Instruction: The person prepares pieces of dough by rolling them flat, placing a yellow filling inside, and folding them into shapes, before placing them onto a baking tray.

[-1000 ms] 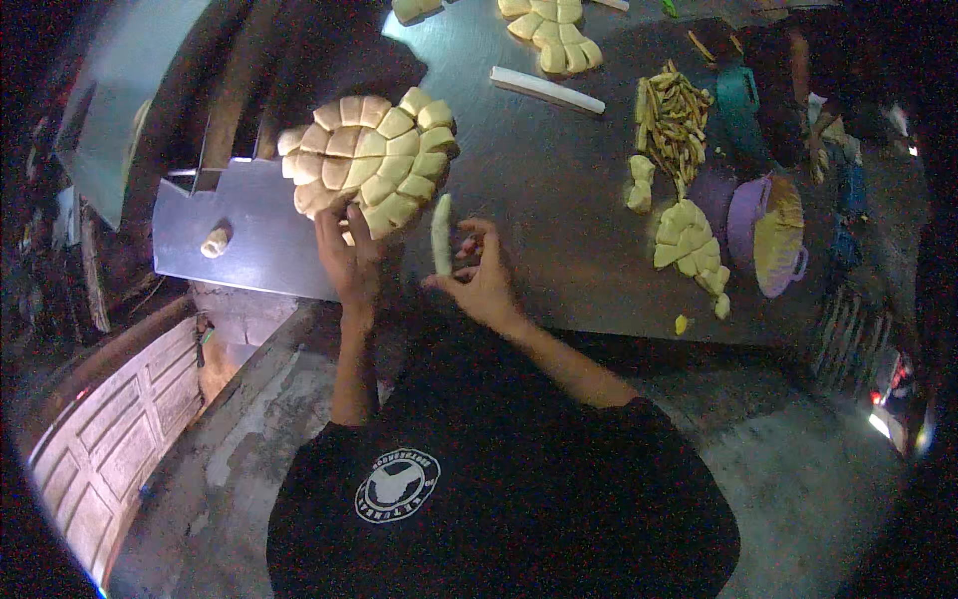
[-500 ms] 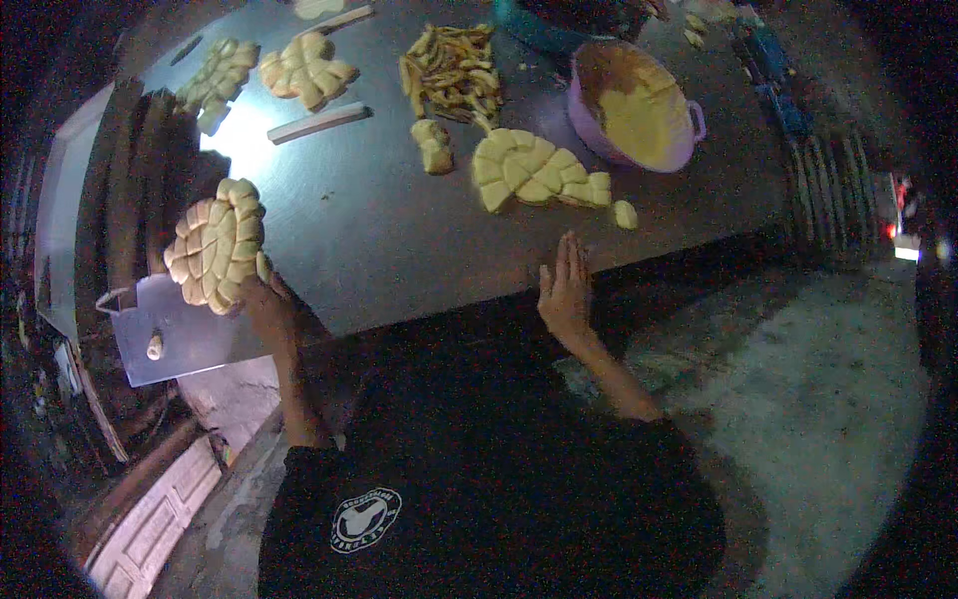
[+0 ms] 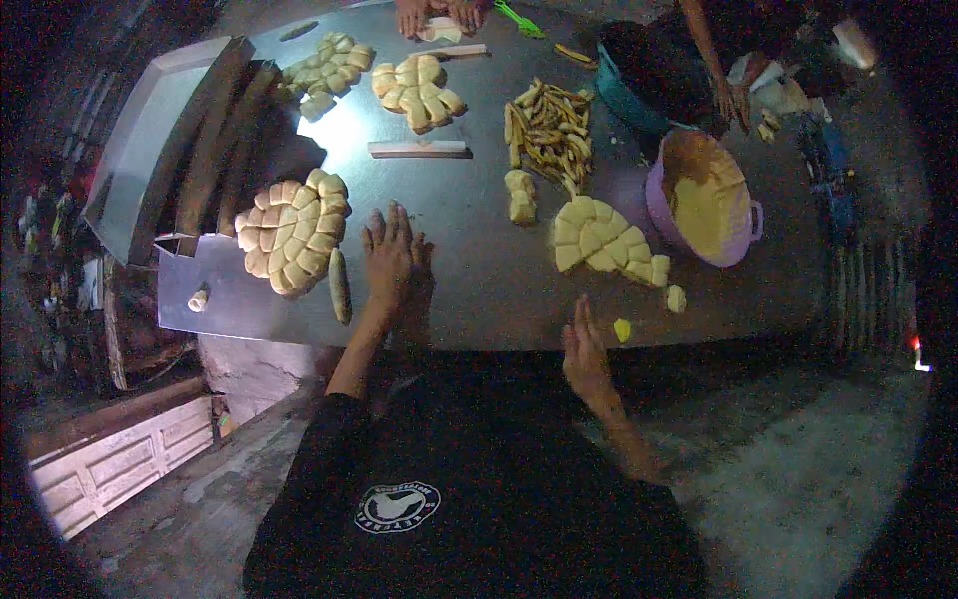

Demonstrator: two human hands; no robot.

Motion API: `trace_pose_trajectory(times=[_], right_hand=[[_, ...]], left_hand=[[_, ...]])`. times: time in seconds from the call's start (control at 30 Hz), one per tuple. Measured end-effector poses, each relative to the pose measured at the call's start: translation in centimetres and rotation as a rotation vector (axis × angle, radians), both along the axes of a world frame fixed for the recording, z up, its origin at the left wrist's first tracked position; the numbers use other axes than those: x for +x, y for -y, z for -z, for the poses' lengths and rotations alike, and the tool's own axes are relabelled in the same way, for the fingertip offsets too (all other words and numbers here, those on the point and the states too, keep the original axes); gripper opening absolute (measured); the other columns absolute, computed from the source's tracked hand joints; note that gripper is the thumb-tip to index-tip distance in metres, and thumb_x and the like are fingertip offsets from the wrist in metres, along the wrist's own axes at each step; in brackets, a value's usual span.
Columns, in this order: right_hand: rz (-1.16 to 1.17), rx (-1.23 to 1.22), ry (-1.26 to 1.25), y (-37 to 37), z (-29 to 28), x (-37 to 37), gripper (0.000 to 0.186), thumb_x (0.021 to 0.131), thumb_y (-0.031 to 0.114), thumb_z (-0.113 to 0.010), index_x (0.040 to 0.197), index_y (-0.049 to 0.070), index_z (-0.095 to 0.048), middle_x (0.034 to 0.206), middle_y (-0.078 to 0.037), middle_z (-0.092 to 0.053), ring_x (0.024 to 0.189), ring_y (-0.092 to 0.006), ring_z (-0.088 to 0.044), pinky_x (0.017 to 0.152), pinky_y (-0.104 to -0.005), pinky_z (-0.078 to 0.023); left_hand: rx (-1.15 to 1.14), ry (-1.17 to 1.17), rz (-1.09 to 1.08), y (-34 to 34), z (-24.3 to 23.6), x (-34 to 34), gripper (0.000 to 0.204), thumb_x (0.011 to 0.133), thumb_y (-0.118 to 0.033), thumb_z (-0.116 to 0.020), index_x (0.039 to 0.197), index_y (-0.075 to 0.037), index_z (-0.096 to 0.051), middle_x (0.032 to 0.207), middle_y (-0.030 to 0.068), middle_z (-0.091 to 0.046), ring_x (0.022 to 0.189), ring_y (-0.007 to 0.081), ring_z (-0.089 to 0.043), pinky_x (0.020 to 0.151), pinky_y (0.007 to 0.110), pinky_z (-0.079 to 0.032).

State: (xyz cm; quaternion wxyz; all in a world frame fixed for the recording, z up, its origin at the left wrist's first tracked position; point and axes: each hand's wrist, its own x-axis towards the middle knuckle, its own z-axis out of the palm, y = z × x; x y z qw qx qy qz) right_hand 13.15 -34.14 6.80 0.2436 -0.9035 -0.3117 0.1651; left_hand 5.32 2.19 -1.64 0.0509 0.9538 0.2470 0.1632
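Observation:
My left hand (image 3: pixel 389 262) lies open over the metal table (image 3: pixel 459 290), fingers stretched out and holding nothing. To its left sits a broad cluster of cut dough pieces (image 3: pixel 291 232), and a dough roll (image 3: pixel 340 287) rests along that cluster's right side. My right hand (image 3: pixel 587 357) is at the table's front edge, fingers extended, with nothing seen in it. Close by is a small bright yellow piece (image 3: pixel 623 330). Beyond it lie a smaller cut dough slab (image 3: pixel 602 236) and a single dough lump (image 3: pixel 676 299).
A purple basin (image 3: pixel 738 225) with yellow contents and a teal tub (image 3: pixel 624 95) stand at right. Filled strips (image 3: pixel 549 130) are heaped mid-table, near a wooden stick (image 3: pixel 419 150). Another person's hands (image 3: pixel 439 14) touch dough at the far edge; another hand (image 3: pixel 733 100) is far right.
My left hand has come away from the big dough cluster and moved right. The dough roll now shows beside that cluster. The whole view has shifted, bringing other people's hands into sight.

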Motion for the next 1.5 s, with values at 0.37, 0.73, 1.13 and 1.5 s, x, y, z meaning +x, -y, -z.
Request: trace_pose_trajectory(times=[0.37, 0.73, 1.13, 1.5], right_hand=[[-0.802, -0.022, 0.042, -22.4, 1.9, -3.0, 0.062, 0.100, 0.036, -0.043, 0.152, 0.007, -0.027, 0.161, -0.012, -0.021, 0.148, -0.0357, -0.016, 0.120, -0.0485, -0.014], [-0.736, 0.194, 0.163, -41.1, 0.0, 2.7, 0.041, 0.099, 0.026, -0.044, 0.128, 0.000, -0.057, 0.129, -0.018, -0.059, 0.120, -0.0377, -0.052, 0.105, -0.0476, -0.036], [-0.696, 0.535, -0.721, -46.5, -6.4, -10.6, 0.032, 0.095, 0.019, -0.062, 0.121, 0.000, -0.064, 0.110, -0.015, -0.070, 0.105, -0.0221, -0.065, 0.093, -0.0348, -0.049], [-0.236, 0.693, -0.919, -23.3, -12.5, -0.2, 0.028, 0.089, 0.008, -0.071, 0.115, 0.001, -0.064, 0.114, -0.009, -0.066, 0.107, -0.0167, -0.062, 0.093, -0.0327, -0.051]], left_hand=[[-0.801, 0.518, -0.070, -7.1, -7.9, -7.2, 0.031, 0.095, -0.030, -0.058, 0.119, -0.012, -0.065, 0.128, 0.0131, -0.057, 0.118, 0.0335, -0.054, 0.101, 0.043, -0.043], [-0.221, 0.654, -1.092, -23.4, -2.2, -30.5, 0.040, 0.084, -0.017, -0.073, 0.116, -0.003, -0.054, 0.104, 0.0163, -0.058, 0.086, 0.0337, -0.059, 0.075, 0.041, -0.050], [-1.181, 1.112, -0.370, -16.2, -13.3, -22.3, 0.067, 0.081, -0.003, -0.077, 0.137, -0.005, -0.040, 0.110, 0.0087, -0.059, 0.101, 0.0154, -0.059, 0.088, 0.030, -0.052], [-1.069, 0.740, -0.072, 3.6, -20.0, -6.6, 0.041, 0.092, -0.010, -0.067, 0.128, -0.001, -0.051, 0.106, 0.0080, -0.060, 0.096, 0.0148, -0.059, 0.084, 0.028, -0.050]])
